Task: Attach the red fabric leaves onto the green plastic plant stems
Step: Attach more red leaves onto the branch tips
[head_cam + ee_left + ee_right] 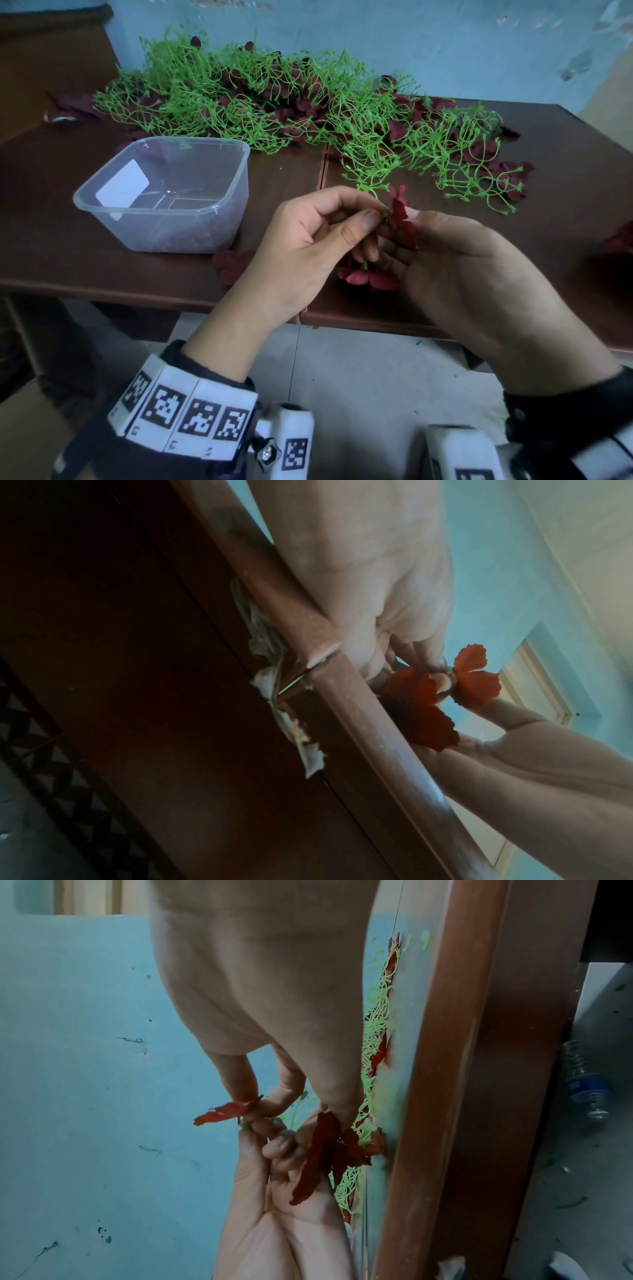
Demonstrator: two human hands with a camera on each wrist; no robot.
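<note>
Pinching the tip of a thin green plastic stem [384, 215] between thumb and forefinger, the left hand [308, 236] met the right hand [462, 274] just above the near edge of the dark brown wooden table [102, 219], where the right thumb and forefinger gripped a small red scalloped fabric leaf [400, 212] pressed against that tip. The likeliest failure, as I judged it, was the leaf's centre missing the tiny tip and sliding off, since the stem looked limp and could bend away under any sideways push; too firm a squeeze could also crumple the fabric. More red leaves [370, 278] lay bunched below the fingers, and a careless pull might have dragged them loose. Only the head view showed the big tangle of bare green stems mixed with dark red leaves [274, 99] at the back of the table and the clear square plastic tub [212, 212] to the left. The left wrist view alone showed the leaf's spread lobes from beneath; the right wrist view showed it edge-on.
</note>
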